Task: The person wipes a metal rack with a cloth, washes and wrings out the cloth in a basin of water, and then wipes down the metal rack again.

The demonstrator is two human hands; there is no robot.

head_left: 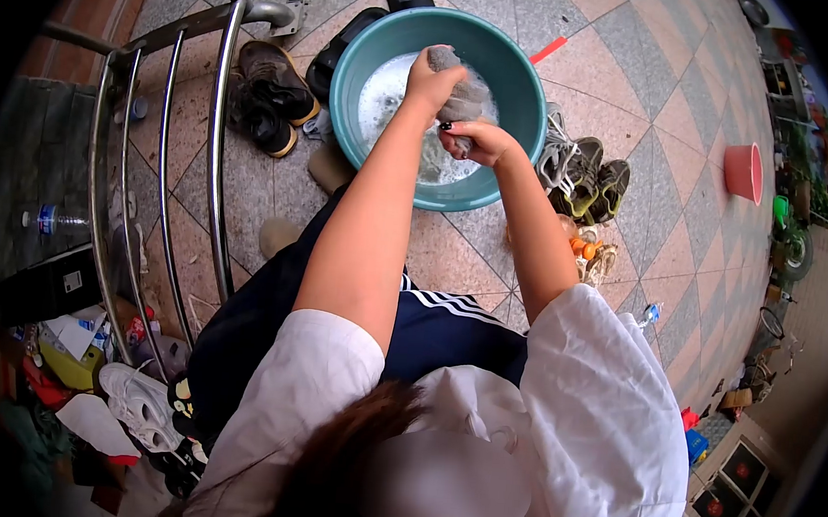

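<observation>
Both of my hands grip a bunched grey cloth, which looks wet, over a teal basin. My left hand is closed round its upper part, with the thumb laid across it. Lower down, my right hand has its fingers closed on the cloth's bottom end. The cloth's exact kind cannot be made out. Below the hands, sudsy water with white foam lies in the basin.
Dark shoes and black slippers stand left of the basin, sneakers to its right. A metal railing rises at left. Farther right is a pink bucket. A red strip lies on the tiles.
</observation>
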